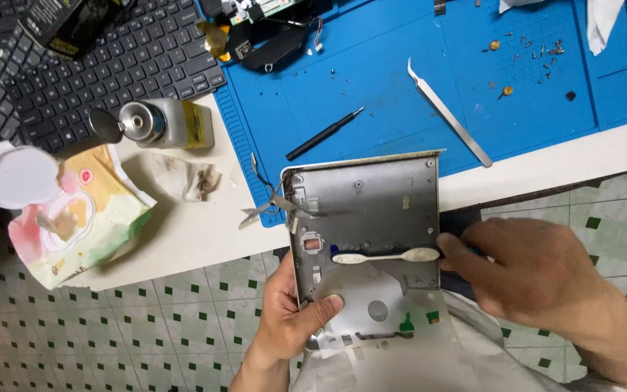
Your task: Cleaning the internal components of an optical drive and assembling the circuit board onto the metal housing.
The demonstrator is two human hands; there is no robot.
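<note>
Your left hand grips the grey metal casing by its lower edge. Your right hand pinches a white plastic pry tool lying across it.

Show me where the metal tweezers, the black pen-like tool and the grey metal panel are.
metal tweezers [450,114], head view, middle of the arms.
black pen-like tool [324,135], head view, middle of the shaft.
grey metal panel [379,203], head view, bare inner face.

My head camera looks steeply down, close over my hands and the table edge; its exact tilt I can't judge.
</note>
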